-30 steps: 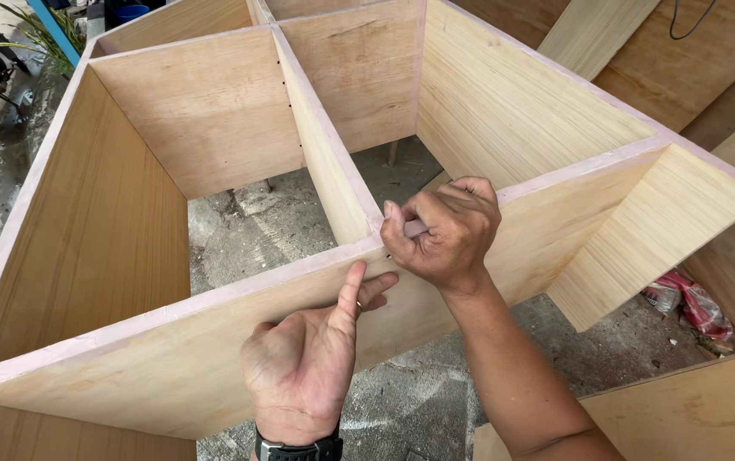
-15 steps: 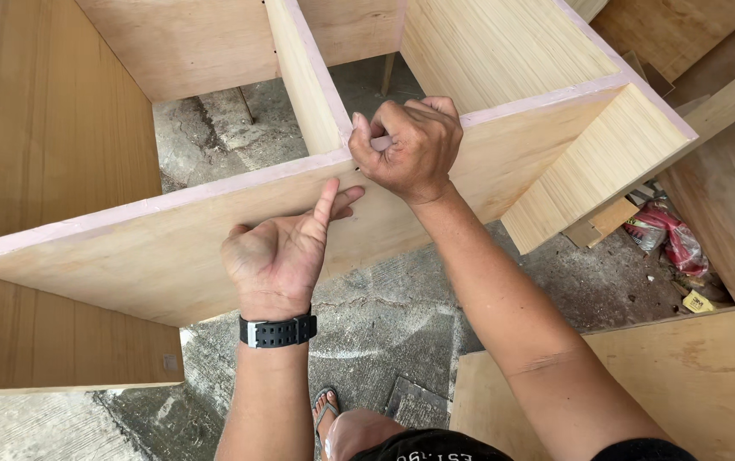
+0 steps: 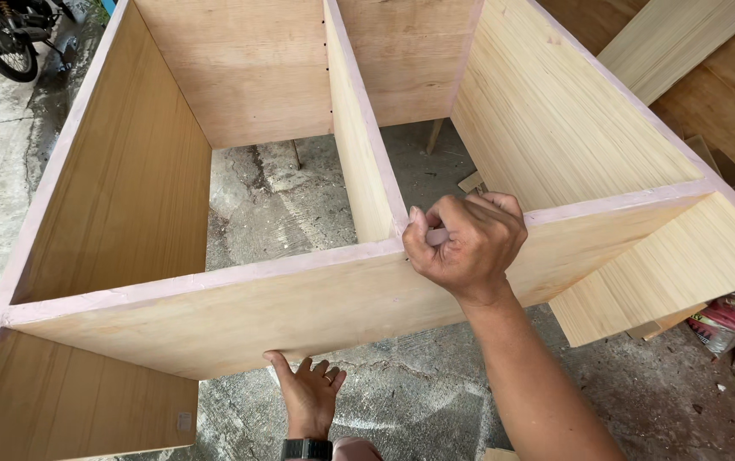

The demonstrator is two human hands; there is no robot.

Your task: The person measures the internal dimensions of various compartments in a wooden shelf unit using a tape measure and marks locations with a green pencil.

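At the junction where the upright divider (image 3: 359, 145) meets the front panel (image 3: 316, 307) of the plywood cabinet frame (image 3: 555, 128), the right hand (image 3: 467, 243) is curling into a tight grip over the panel's pink top edge, pinching something too small to make out. Below that panel's lower edge, the left hand (image 3: 307, 393) is lying open, fingers spread, holding nothing. Likely risk: downward pressure from the bent right wrist rocking the frame on the concrete floor (image 3: 282, 196), since nothing but the left palm is steadying it.

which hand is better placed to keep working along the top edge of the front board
Right, probably. The right hand is closed on the front board's top edge by the divider; the left hand sits at the bottom edge.
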